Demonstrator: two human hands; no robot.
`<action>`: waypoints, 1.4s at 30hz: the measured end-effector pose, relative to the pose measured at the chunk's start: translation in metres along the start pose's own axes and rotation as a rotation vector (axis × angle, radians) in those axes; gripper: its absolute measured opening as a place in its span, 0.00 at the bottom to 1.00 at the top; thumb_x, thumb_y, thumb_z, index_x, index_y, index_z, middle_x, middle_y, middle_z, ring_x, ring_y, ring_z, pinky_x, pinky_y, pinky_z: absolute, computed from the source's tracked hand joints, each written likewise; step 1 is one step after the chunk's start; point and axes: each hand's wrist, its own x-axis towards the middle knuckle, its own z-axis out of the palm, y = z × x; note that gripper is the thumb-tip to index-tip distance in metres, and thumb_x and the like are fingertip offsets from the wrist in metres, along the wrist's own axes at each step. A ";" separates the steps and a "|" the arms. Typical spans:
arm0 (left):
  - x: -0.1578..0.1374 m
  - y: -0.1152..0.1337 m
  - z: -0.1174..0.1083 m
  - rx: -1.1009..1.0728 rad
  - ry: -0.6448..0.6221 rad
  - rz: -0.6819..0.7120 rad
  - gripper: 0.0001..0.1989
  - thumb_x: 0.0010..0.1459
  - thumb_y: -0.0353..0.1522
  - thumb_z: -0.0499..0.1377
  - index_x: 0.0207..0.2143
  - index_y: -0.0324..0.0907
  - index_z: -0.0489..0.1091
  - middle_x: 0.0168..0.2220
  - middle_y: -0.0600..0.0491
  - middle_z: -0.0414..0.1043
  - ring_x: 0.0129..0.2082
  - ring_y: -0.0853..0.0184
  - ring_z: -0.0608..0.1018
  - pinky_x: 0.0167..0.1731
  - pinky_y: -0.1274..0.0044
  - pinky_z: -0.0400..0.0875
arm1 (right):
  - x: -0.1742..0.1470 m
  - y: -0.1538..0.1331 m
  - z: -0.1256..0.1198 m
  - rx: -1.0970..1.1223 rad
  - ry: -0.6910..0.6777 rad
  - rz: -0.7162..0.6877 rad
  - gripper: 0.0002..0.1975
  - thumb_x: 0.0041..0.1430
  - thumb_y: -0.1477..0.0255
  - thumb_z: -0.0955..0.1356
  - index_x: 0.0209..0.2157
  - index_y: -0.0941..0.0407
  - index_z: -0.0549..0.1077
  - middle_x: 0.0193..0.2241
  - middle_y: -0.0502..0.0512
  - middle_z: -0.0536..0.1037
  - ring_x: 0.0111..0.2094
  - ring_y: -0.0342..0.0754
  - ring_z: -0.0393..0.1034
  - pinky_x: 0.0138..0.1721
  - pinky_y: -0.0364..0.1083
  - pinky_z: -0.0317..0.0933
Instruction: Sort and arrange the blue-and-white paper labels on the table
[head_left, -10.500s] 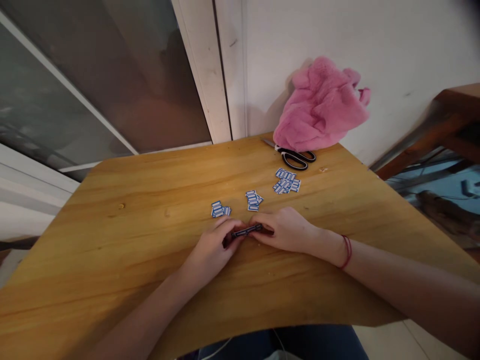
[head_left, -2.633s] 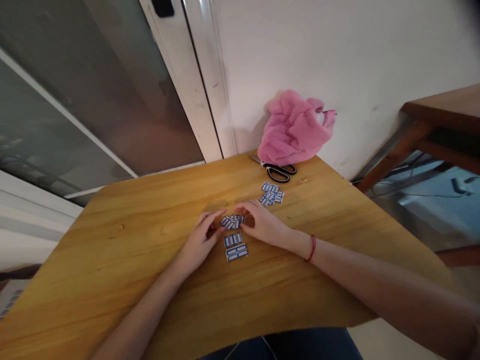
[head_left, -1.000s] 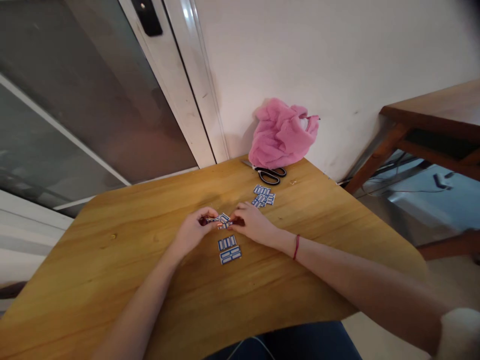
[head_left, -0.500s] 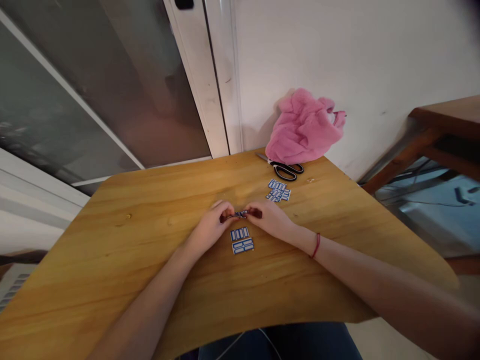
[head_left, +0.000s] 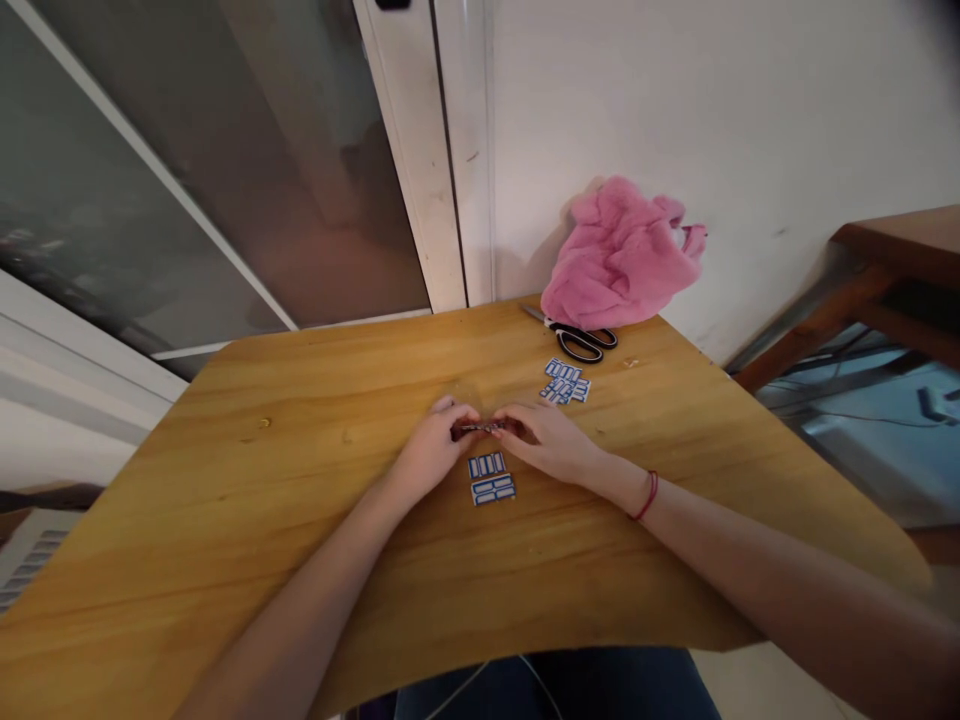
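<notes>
My left hand and my right hand face each other just above the middle of the table. Between them they pinch a thin label sheet, seen almost edge-on, so its printed face is hidden. Directly below it on the wood lie two blue-and-white label sheets: a small upper sheet and a lower sheet, one against the other. Beyond my right hand rests a loose overlapping pile of similar label sheets. A red cord circles my right wrist.
Black-handled scissors lie at the back of the wooden table, with a pink plush cloth behind them by the wall. A sliding glass door borders the back left. Another wooden table stands at right.
The held label sheet has tilted from partly showing its face to nearly edge-on. My hands have drawn slightly closer together. The whole view has shifted a little.
</notes>
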 end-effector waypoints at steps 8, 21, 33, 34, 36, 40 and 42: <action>-0.001 -0.002 -0.003 -0.087 -0.049 -0.019 0.06 0.51 0.34 0.60 0.30 0.41 0.67 0.30 0.56 0.58 0.27 0.72 0.66 0.29 0.79 0.62 | 0.004 0.010 0.007 0.043 0.049 0.031 0.05 0.58 0.75 0.64 0.31 0.58 0.71 0.22 0.48 0.70 0.24 0.39 0.60 0.28 0.40 0.50; -0.002 -0.001 -0.001 -0.142 -0.047 0.017 0.08 0.50 0.33 0.61 0.32 0.42 0.66 0.28 0.57 0.57 0.26 0.72 0.64 0.27 0.80 0.61 | 0.003 0.009 0.008 0.024 0.025 0.036 0.05 0.56 0.72 0.66 0.34 0.58 0.71 0.23 0.47 0.71 0.24 0.39 0.62 0.30 0.41 0.51; -0.004 0.000 -0.003 -0.221 -0.097 0.002 0.10 0.49 0.36 0.62 0.32 0.42 0.65 0.29 0.57 0.57 0.27 0.73 0.65 0.27 0.80 0.62 | 0.002 0.007 0.005 0.010 0.008 0.021 0.04 0.55 0.72 0.67 0.33 0.58 0.72 0.23 0.47 0.73 0.25 0.39 0.64 0.34 0.42 0.52; -0.004 -0.001 -0.004 -0.239 -0.103 -0.001 0.10 0.50 0.36 0.62 0.33 0.42 0.65 0.29 0.57 0.58 0.27 0.73 0.65 0.27 0.80 0.62 | 0.002 0.008 0.006 0.013 0.015 0.024 0.04 0.55 0.72 0.67 0.33 0.58 0.72 0.23 0.47 0.73 0.25 0.39 0.64 0.34 0.42 0.52; -0.004 -0.003 -0.006 -0.282 -0.122 -0.014 0.09 0.51 0.35 0.61 0.33 0.41 0.65 0.28 0.57 0.59 0.27 0.73 0.65 0.28 0.80 0.62 | 0.002 0.008 0.007 0.021 0.022 0.028 0.04 0.55 0.72 0.67 0.34 0.58 0.72 0.23 0.48 0.73 0.25 0.39 0.64 0.33 0.42 0.52; -0.003 -0.002 -0.006 -0.300 -0.137 -0.028 0.07 0.51 0.35 0.59 0.30 0.41 0.65 0.26 0.57 0.61 0.26 0.73 0.65 0.27 0.80 0.61 | 0.002 0.008 0.007 0.033 0.015 0.007 0.05 0.56 0.71 0.66 0.33 0.58 0.72 0.23 0.48 0.73 0.25 0.39 0.63 0.32 0.41 0.52; -0.003 -0.002 -0.005 -0.324 -0.144 -0.042 0.07 0.51 0.35 0.60 0.30 0.41 0.65 0.26 0.57 0.62 0.26 0.73 0.65 0.27 0.80 0.61 | 0.002 0.008 0.006 0.041 0.014 0.000 0.05 0.57 0.71 0.66 0.33 0.58 0.72 0.24 0.48 0.73 0.25 0.39 0.64 0.33 0.42 0.53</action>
